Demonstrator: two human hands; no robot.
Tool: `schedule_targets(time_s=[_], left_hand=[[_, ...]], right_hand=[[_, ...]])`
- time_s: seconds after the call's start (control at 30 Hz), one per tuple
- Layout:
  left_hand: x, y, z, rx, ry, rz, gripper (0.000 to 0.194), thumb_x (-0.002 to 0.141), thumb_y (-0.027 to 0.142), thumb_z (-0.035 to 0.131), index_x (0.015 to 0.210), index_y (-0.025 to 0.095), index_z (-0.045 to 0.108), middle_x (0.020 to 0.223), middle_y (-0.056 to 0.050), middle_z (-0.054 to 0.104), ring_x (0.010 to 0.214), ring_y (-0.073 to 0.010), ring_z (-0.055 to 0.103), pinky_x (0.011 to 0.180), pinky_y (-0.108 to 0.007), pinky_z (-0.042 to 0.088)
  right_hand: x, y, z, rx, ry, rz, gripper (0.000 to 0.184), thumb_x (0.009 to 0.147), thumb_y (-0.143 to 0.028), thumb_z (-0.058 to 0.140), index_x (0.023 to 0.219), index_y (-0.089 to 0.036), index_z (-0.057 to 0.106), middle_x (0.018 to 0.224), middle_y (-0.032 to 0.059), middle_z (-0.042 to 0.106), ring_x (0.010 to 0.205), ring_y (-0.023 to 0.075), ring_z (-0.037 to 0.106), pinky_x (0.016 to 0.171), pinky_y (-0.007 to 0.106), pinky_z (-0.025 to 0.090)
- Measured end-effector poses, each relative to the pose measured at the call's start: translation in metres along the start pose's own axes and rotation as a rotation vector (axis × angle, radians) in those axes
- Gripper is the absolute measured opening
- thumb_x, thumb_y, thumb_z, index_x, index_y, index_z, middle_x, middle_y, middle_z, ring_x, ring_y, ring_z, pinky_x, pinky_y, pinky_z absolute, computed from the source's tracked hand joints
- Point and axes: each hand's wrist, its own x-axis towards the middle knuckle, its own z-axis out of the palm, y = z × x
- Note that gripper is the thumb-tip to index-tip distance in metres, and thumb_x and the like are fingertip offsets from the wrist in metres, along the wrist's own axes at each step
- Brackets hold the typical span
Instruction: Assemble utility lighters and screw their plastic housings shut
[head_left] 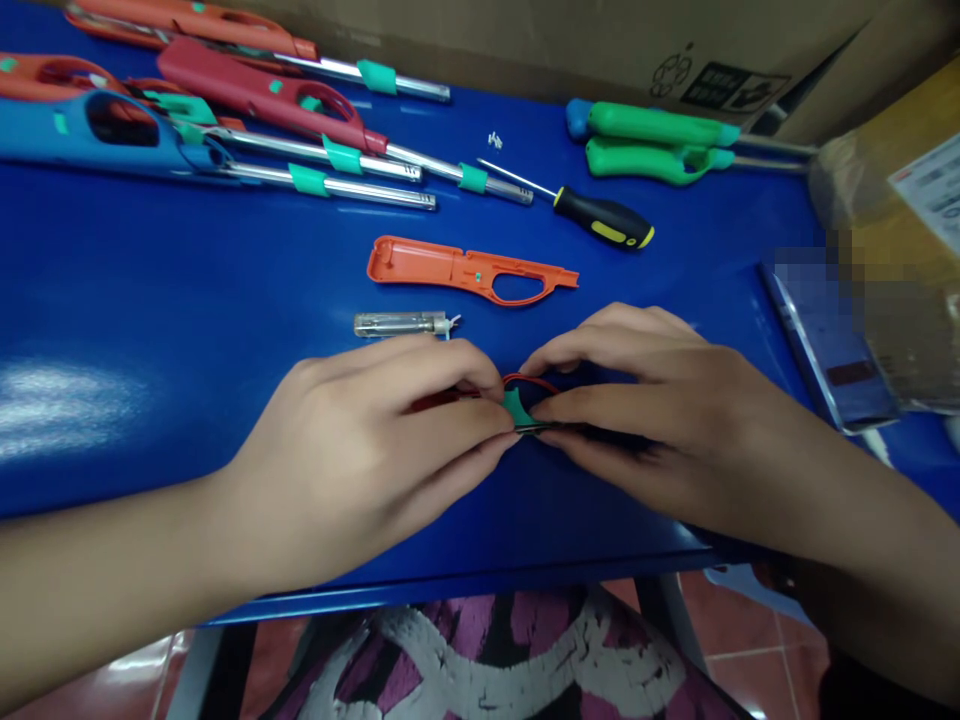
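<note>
My left hand (367, 450) and my right hand (660, 410) meet over the blue table (150, 300), fingers pinched on a small lighter part (517, 408) with a teal piece and a red wire; most of it is hidden under my fingers. Just beyond my hands lie an orange lighter shell half (465, 270) and a clear fuel tube (401, 323). A black and yellow screwdriver (592, 215) rests further back, with tiny screws (494, 140) near its tip.
Several long-nosed lighters, red, orange and blue (247, 110), lie at the back left. Two green lighters (652, 140) sit at the back right. Cardboard boxes (600, 40) stand behind the table, a wrapped parcel (900, 230) and a dark flat item (832, 340) on the right.
</note>
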Motion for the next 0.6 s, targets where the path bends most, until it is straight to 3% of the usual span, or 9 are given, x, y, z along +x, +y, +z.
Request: schedule_targets(time_s=[0.27,0.43,0.6], left_hand=[[-0.0009,-0.0004,0.0011,0.002,0.002,-0.020,0.008,0.097,0.025,0.063,0.100,0.024,0.071,0.104,-0.002,0.071,0.091,-0.0198,0.069,0.080,-0.033,0.054],[-0.0017,-0.0006,0.0006,0.016,-0.006,-0.013,0.009,0.097,0.025,0.062,0.101,0.023,0.070,0.106,-0.002,0.071,0.091,-0.0198,0.069,0.081,-0.033,0.054],[-0.0006,-0.0006,0.0013,0.025,-0.009,0.004,0.009,0.097,0.024,0.063,0.102,0.023,0.070,0.105,-0.002,0.071,0.090,-0.0198,0.069,0.078,-0.034,0.055]], right_hand=[[0.0022,-0.0034,0.0010,-0.203,0.061,-0.268,0.019,0.101,-0.013,0.054,0.102,-0.012,0.073,0.117,0.0105,0.074,0.108,0.0279,0.064,0.086,0.046,0.049],[0.0039,-0.0062,-0.0005,-0.200,0.037,-0.287,0.021,0.102,-0.011,0.052,0.102,-0.006,0.073,0.114,0.0139,0.075,0.109,0.0285,0.065,0.086,0.047,0.048],[0.0021,-0.0024,0.0003,-0.177,0.055,-0.220,0.019,0.102,-0.018,0.053,0.103,-0.015,0.072,0.119,0.0084,0.074,0.111,0.0271,0.062,0.088,0.047,0.049]])
